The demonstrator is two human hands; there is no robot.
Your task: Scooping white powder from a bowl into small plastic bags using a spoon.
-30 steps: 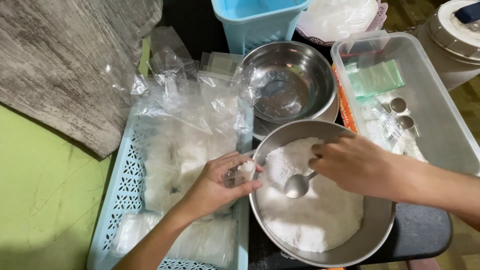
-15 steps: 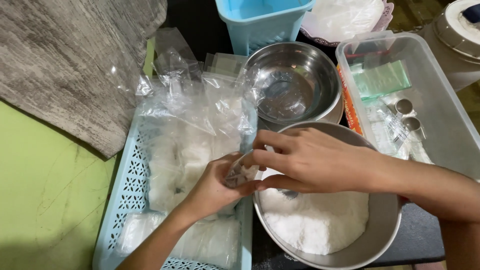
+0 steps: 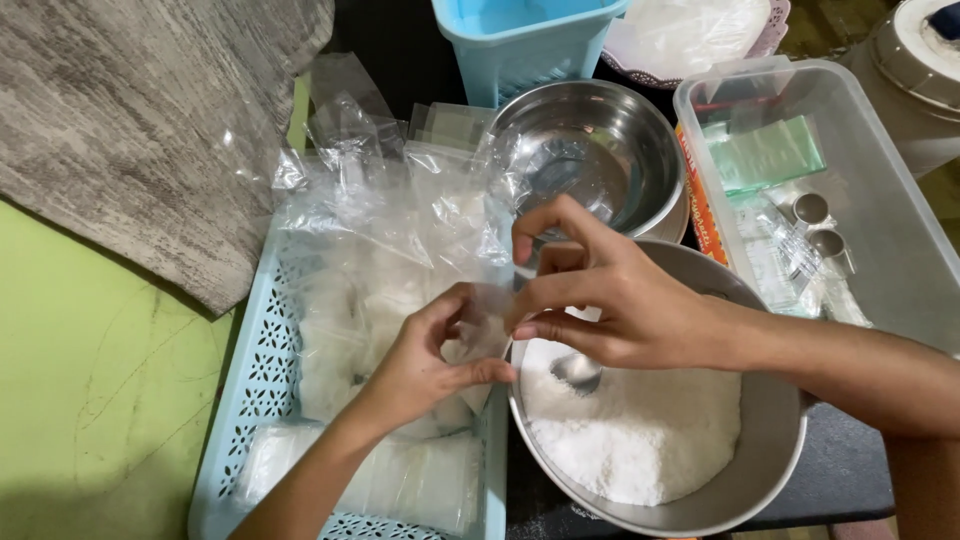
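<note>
Looking down from the head camera, the left hand (image 3: 425,365) pinched a small clear plastic bag (image 3: 478,335) with white powder in it, thumb and fingers closed on its lower part. The right hand (image 3: 600,300) met it from the other side, its fingertips closed on the bag's top edge, so both hands gripped the same bag. The bag hung just over the seam between a light blue perforated tray (image 3: 245,390) and a large steel bowl (image 3: 770,440).

That bowl held a mound of white powder (image 3: 640,430), with a metal spoon (image 3: 578,372) lying in it just under the right hand. The tray, on the left, was piled with filled clear bags (image 3: 380,290), some flat at its near end. Behind the big bowl stood a second, empty steel bowl (image 3: 600,160), touching or nearly touching it. To the right sat a clear plastic box (image 3: 880,230) containing a green packet (image 3: 765,155) and two small metal measuring cups (image 3: 820,225). A blue basket (image 3: 520,40) stood at the far edge. A grey woven cloth (image 3: 140,120) covered the upper left, lying over a green tabletop (image 3: 90,400).
</note>
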